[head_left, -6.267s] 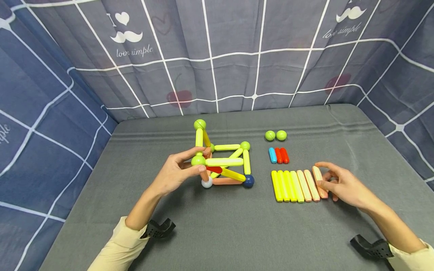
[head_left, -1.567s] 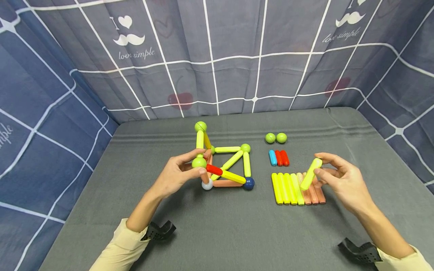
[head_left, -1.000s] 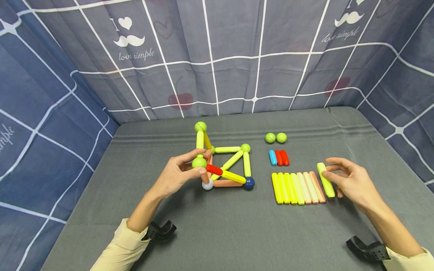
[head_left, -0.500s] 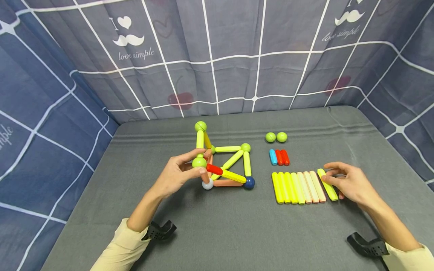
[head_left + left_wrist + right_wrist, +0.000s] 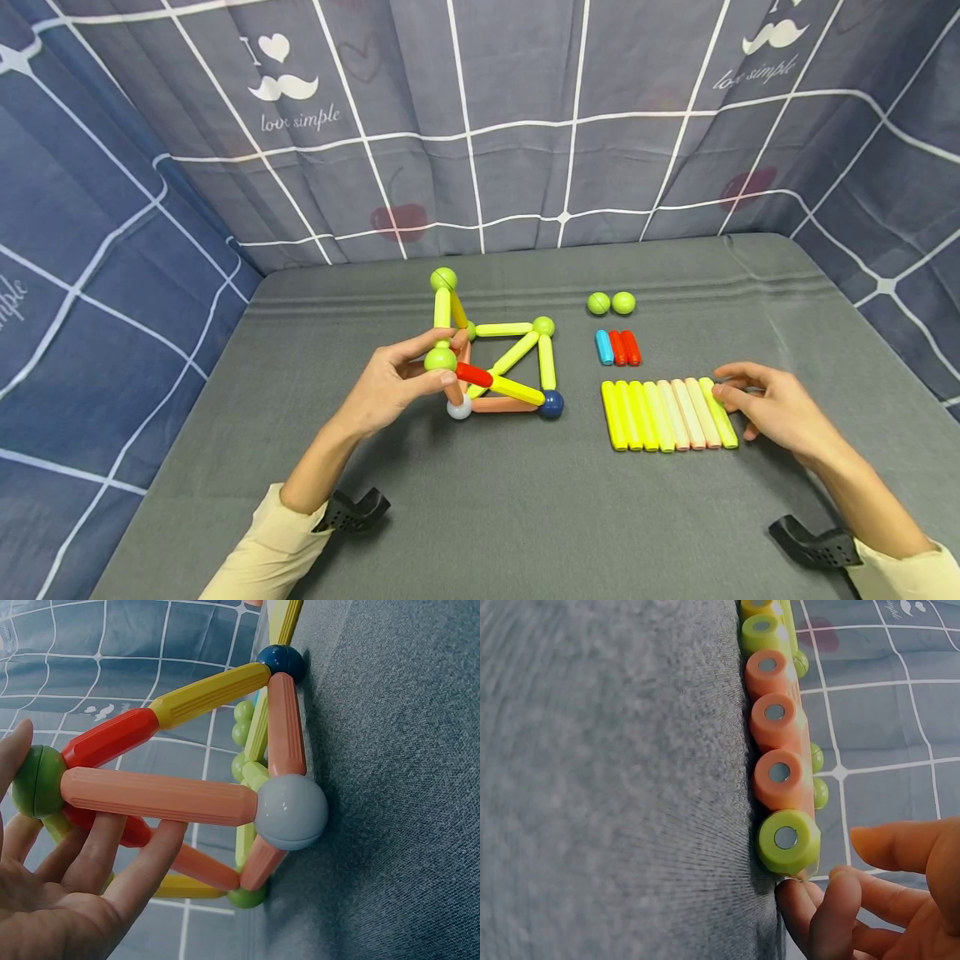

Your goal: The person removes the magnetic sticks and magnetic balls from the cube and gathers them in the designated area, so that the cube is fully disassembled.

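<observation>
My left hand [image 5: 401,379] holds a magnetic stick-and-ball frame at its front green ball [image 5: 440,359], thumb on the near side and fingers behind. In the left wrist view, two fingers lie under an orange stick [image 5: 161,796] that joins that ball to a white ball [image 5: 292,812]. Red and yellow sticks slope down to a dark blue ball [image 5: 551,404]. My right hand [image 5: 772,408] is at the right end of a row of magnetic sticks. Its fingers touch the side of the last green stick [image 5: 788,841], with the thumb raised apart from it in the right wrist view.
The row holds several yellow sticks [image 5: 633,417] and orange sticks [image 5: 693,414]. Behind it lie a short blue stick [image 5: 604,347], two short red sticks [image 5: 625,347] and two loose green balls [image 5: 611,303]. A grid-patterned curtain [image 5: 517,125] stands behind the grey cloth surface [image 5: 525,517].
A green stick left the frame's upper front and was carried right. My right hand set it down and slid it left against the row; its grip has loosened. My left hand stayed put.
</observation>
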`<state>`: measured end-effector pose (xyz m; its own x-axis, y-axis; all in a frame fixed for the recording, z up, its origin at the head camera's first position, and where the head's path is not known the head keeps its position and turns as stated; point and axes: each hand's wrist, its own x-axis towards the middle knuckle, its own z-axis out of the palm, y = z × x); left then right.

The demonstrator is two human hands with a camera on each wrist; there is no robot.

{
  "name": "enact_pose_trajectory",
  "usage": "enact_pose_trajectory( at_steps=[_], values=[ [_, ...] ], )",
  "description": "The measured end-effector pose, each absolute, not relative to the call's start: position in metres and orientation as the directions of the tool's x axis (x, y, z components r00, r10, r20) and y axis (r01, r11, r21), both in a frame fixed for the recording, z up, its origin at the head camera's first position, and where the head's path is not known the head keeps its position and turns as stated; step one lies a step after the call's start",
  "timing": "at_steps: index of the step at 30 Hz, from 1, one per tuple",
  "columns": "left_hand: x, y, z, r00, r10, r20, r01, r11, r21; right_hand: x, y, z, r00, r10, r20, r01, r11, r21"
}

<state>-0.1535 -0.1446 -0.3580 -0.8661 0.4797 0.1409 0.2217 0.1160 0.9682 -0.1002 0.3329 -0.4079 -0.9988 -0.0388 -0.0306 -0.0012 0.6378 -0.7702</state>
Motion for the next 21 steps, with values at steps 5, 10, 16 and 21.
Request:
enact_pose_trajectory(
  at_steps=[5,10,16,21],
  values=[
    [-0.153,-0.145,-0.358,-0.866,0.480,0.143,0.222,0.112,0.969,-0.098,0.331,-0.407,-0.999,-0.049,-0.006,-0.027,0.648,-0.761],
    [-0.153,-0.145,-0.358,-0.869,0.474,0.141,0.219,0.113,0.969,-0.093,0.327,-0.404,-0.997,-0.060,0.046,-0.075,0.686,-0.724],
    [-0.153,-0.145,-0.357,-0.865,0.484,0.132,0.212,0.114,0.971,-0.089,0.316,-0.392,-0.997,-0.062,0.049,-0.077,0.625,-0.777],
    [-0.152,-0.145,-0.356,-0.860,0.492,0.132,0.206,0.098,0.974,-0.089,0.294,-0.377,-0.996,-0.090,0.019,-0.059,0.473,-0.879]
  ],
)
